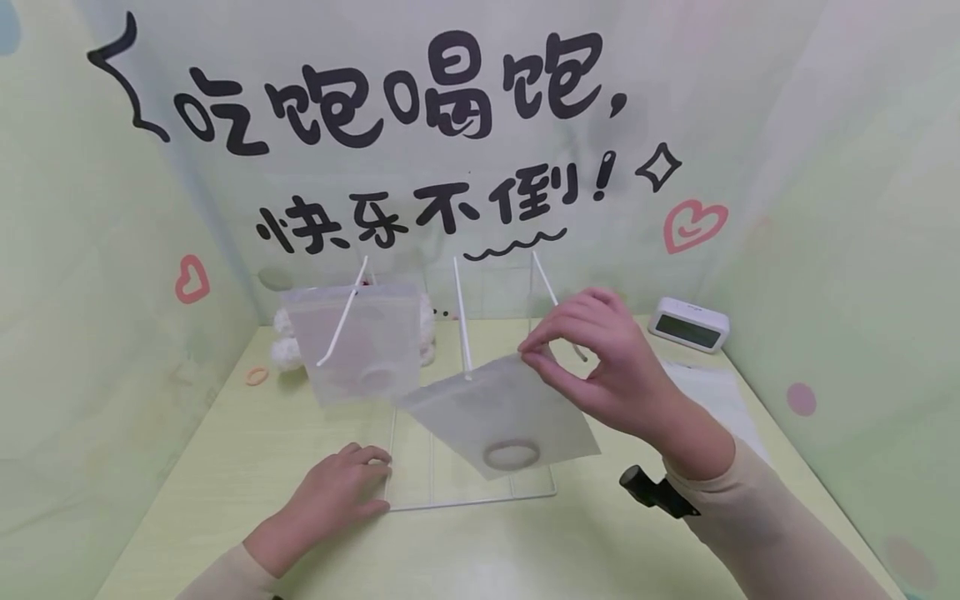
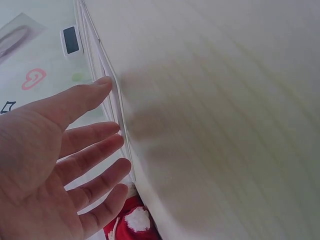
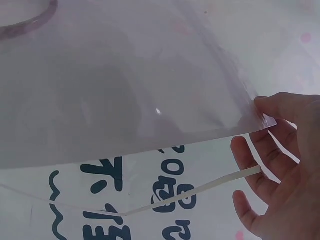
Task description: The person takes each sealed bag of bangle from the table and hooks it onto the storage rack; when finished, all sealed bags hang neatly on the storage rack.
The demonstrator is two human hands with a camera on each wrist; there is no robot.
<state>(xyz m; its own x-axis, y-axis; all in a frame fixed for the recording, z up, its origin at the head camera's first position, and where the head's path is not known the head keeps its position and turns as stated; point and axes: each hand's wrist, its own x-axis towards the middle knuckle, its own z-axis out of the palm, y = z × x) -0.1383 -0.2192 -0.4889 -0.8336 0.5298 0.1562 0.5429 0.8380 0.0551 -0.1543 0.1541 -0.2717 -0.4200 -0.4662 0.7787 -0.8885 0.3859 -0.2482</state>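
My right hand (image 1: 611,362) pinches the upper right corner of a translucent plastic bag (image 1: 450,417) between thumb and fingertips. A ring (image 1: 512,454) lies inside this tilted bag, near its lower edge. The bag's top edge meets the tip of the middle prong (image 1: 461,321) of a white wire rack; whether the prong passes through it I cannot tell. From the left prong (image 1: 345,321) hangs a second translucent bag (image 1: 352,333), with a faint round shape inside. My left hand (image 1: 330,492) rests at the left side of the rack's base (image 1: 472,504), fingers extended against the wire.
Behind the hanging bag sits a fluffy white thing (image 1: 287,354), mostly hidden. A peach ring (image 1: 257,377) lies at the table's left. At the back right stands a white digital clock (image 1: 688,323), with a pale sheet (image 1: 708,396) in front. Printed curtains enclose the table.
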